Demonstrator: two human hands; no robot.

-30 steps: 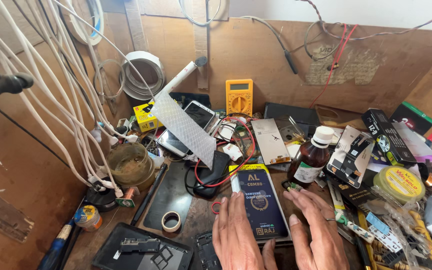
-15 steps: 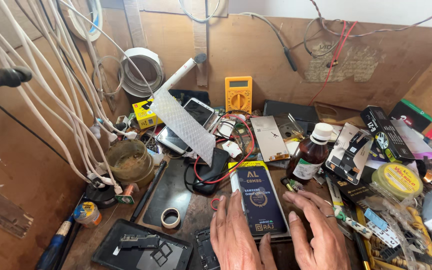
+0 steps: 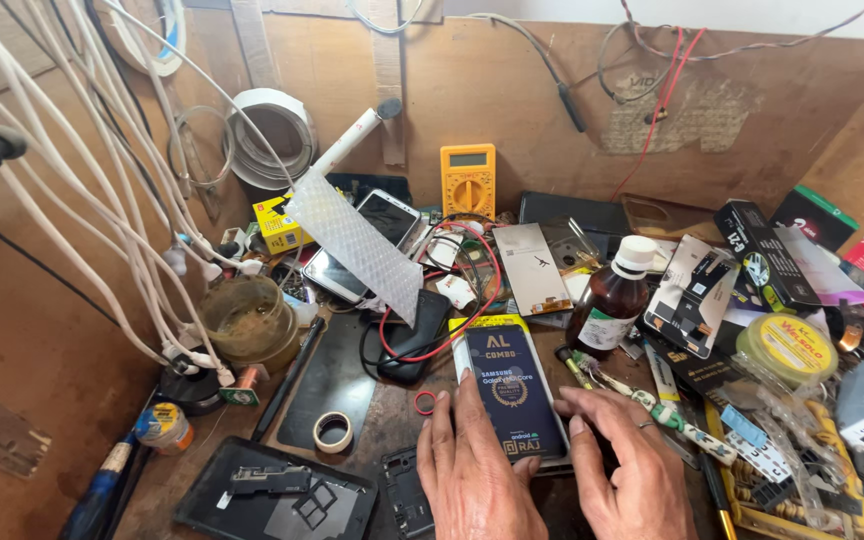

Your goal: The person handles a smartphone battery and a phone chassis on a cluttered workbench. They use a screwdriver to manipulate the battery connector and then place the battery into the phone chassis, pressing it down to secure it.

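Note:
A flat dark blue package with a yellow top edge (image 3: pixel 508 385) lies on the cluttered workbench in front of me. My left hand (image 3: pixel 472 470) rests flat on its lower left side, fingers spread and pressing down. My right hand (image 3: pixel 624 462) lies at the package's lower right edge, fingertips touching it, a ring on one finger. A small red ring (image 3: pixel 424 402) sits just left of my left hand. A brown bottle with a white cap (image 3: pixel 612 300) stands just beyond my right hand.
A yellow multimeter (image 3: pixel 468 180) leans on the back wall. Phones (image 3: pixel 388 215), red and black leads, a tape roll (image 3: pixel 333 432), a black tray (image 3: pixel 277 495), a glass jar (image 3: pixel 247 320) and white cables crowd the left. Boxes, a yellow tape disc (image 3: pixel 787 345) and tools fill the right.
The view has shifted slightly; both hands stay on the blue package, the right hand's fingers having slid a little toward its lower right edge.

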